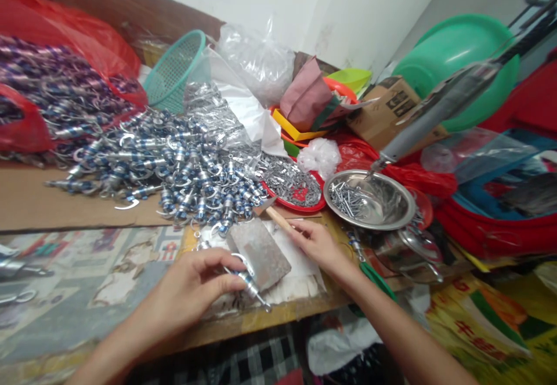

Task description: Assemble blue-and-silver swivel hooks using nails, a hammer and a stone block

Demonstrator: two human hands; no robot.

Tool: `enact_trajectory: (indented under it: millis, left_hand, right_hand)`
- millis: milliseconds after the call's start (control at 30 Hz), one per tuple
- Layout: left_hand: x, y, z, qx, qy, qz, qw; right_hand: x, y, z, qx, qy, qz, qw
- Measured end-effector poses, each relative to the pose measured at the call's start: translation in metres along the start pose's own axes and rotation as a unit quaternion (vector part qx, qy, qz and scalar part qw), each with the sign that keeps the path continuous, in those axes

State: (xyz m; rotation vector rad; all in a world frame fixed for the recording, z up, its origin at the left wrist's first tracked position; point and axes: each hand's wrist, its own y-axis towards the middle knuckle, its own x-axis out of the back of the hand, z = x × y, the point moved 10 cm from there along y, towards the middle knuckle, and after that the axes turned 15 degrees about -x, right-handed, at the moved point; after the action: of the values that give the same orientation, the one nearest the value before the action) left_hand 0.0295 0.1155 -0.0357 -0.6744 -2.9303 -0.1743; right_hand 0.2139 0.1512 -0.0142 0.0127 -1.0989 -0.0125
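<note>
My left hand (213,278) pinches a small silver metal fitting (251,288) with blue bands and a curved hook piece. Its slim eyed end points toward the table's front edge. Beside the fitting lies a grey metal block (260,251) on white paper. In my right hand (314,244) is the light wooden handle of a small hammer (278,219). The hammer's metal head is raised past the block's far right corner, near the pile. A large heap of similar blue-banded fittings (174,164) spreads behind the block.
A red plate (321,202) of small metal pieces and a steel bowl (402,214) with pins stand at the right. A grey rod-like tool (400,141) slants down over the bowl. Behind are a teal basket (174,75), a green basin (470,66) and red bags (87,31).
</note>
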Motion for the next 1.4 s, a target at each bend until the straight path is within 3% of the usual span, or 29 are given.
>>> enact_trajectory:
  millis: [133, 267, 367, 533, 833, 1033, 1233, 1400]
  left_hand:
    - [0.009, 0.004, -0.017, -0.079, 0.091, -0.015, 0.993]
    - [0.011, 0.007, -0.021, -0.091, 0.087, -0.026, 0.992]
    - [0.015, 0.005, -0.019, -0.081, 0.075, -0.063, 0.992]
    - [0.018, -0.002, -0.013, -0.055, 0.074, -0.116, 0.989]
    - [0.017, -0.011, -0.024, -0.104, 0.115, -0.156, 0.976]
    - [0.014, -0.014, -0.018, -0.081, 0.122, -0.158, 0.977]
    - [0.013, -0.015, -0.018, -0.066, 0.099, -0.165, 0.979]
    - [0.013, -0.017, -0.017, -0.062, 0.081, -0.176, 0.979]
  right_hand:
    - [0.017, 0.051, -0.008, -0.028, -0.157, -0.076, 0.984]
    - [0.012, 0.099, -0.025, -0.062, -0.243, -0.029, 0.968]
    - [0.004, 0.114, -0.032, -0.060, -0.292, 0.006, 0.955]
    - [0.005, 0.111, -0.034, -0.044, -0.328, 0.023, 0.943]
    - [0.023, 0.105, -0.045, -0.052, -0.343, 0.006, 0.938]
    - [0.012, 0.106, -0.050, -0.078, -0.354, 0.055, 0.930]
    - [0.007, 0.113, -0.045, -0.087, -0.302, 0.034, 0.949]
    - [0.028, 0.111, -0.032, -0.084, -0.191, -0.023, 0.978]
